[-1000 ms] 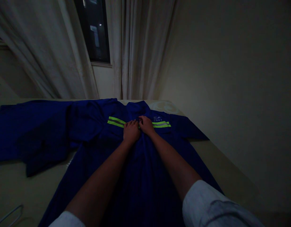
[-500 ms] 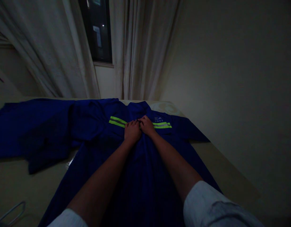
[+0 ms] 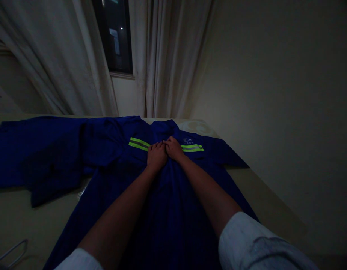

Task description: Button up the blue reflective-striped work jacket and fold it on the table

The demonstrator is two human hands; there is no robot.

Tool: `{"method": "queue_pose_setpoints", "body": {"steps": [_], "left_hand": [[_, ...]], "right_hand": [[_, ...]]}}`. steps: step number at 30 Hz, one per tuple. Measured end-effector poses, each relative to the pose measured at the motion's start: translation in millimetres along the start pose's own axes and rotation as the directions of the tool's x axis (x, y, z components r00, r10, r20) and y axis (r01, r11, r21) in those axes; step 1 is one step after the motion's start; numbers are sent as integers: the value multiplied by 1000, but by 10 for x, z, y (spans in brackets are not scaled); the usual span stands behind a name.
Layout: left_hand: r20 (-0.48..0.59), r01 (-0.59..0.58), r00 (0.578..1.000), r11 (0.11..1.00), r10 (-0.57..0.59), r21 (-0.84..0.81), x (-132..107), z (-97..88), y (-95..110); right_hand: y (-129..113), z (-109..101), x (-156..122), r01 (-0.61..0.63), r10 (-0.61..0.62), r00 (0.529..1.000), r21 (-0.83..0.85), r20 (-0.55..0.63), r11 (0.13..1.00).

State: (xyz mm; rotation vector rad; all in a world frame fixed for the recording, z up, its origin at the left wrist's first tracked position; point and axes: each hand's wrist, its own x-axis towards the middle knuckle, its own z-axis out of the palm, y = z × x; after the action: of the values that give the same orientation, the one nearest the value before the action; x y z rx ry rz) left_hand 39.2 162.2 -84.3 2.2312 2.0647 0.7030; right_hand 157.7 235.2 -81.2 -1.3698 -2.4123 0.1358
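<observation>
The room was dim, and the picture dark and slightly grainy. The palest light lay on the right wall, fading toward the corners. The far window was black with small glints. The jacket sank into shadow near the camera; only its reflective stripes glowed. The curtains leaned, bent by wide-angle distortion.
</observation>
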Motion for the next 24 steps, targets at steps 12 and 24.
{"method": "queue_pose_setpoints", "body": {"steps": [12,24], "left_hand": [[18,5,1000,999,-6,35,6,-27,4],[37,-21,999,1000,21,20,27,-76,61]], "right_hand": [[3,32,8,-43,46,998,94,-30,995],[376,-33,461,-303,380,922,477,-71,825]]}}
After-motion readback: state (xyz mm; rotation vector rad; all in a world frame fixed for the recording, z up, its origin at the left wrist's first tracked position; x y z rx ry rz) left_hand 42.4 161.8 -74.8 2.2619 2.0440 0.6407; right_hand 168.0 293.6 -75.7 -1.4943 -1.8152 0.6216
